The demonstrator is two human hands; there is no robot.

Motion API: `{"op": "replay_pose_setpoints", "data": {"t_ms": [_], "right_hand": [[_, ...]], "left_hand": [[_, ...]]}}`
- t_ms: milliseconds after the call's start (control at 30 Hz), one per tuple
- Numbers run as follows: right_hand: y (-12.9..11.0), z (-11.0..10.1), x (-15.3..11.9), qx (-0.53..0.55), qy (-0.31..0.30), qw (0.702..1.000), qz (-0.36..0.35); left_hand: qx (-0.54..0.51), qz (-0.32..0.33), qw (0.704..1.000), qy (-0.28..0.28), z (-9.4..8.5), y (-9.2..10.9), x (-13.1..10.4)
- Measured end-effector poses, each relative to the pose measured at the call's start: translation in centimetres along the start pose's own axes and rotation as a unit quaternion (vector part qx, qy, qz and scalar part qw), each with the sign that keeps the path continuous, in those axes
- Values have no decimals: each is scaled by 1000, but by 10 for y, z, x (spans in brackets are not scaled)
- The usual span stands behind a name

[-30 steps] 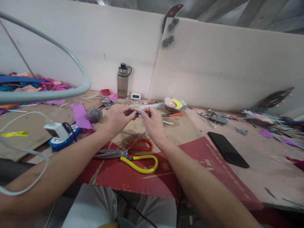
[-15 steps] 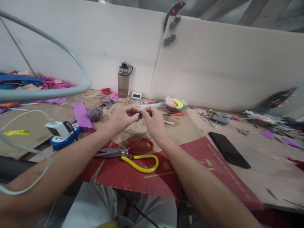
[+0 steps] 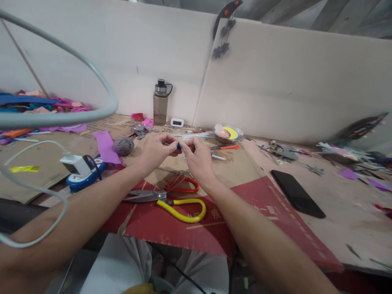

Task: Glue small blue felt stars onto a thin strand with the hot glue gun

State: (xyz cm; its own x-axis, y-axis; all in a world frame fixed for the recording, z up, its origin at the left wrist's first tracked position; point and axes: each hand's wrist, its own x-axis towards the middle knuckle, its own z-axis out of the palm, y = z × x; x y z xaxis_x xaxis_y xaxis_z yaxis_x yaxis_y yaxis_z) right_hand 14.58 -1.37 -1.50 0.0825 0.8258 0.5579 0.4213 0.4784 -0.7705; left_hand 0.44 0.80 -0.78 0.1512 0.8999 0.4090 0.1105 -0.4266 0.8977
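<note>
small dark blue piece (image 3: 179, 145) sits above the cardboard (image 3: 241, 165) on the desk (image 3: 346, 212), between the two hands. left hand (image 3: 159, 148): fingers pinched on it. right hand (image 3: 197, 157): fingers narrow, at its right side; cannot tell whether they grip it. risk: tiny piece, mostly hidden by fingers; a loose pinch could drop it. grey string (image 3: 180, 174) lies near the red handle of the scissors (image 3: 159, 196), nearer side; a tug could snag it there.

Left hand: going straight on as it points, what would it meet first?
Probably the right hand, just beyond the small dark piece at the tip of the left hand; depth is unclear.
</note>
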Motion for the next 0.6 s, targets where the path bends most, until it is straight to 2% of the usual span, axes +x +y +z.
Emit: {"op": "replay_pose_setpoints", "data": {"t_ms": [267,600], "right_hand": [[-7,2,-2,-11,35,999,11],[-3,8,0,96,39,990,92]], "left_hand": [[22,6,999,29,3,3,-3],[24,36,999,18,5,4,-6]]}}
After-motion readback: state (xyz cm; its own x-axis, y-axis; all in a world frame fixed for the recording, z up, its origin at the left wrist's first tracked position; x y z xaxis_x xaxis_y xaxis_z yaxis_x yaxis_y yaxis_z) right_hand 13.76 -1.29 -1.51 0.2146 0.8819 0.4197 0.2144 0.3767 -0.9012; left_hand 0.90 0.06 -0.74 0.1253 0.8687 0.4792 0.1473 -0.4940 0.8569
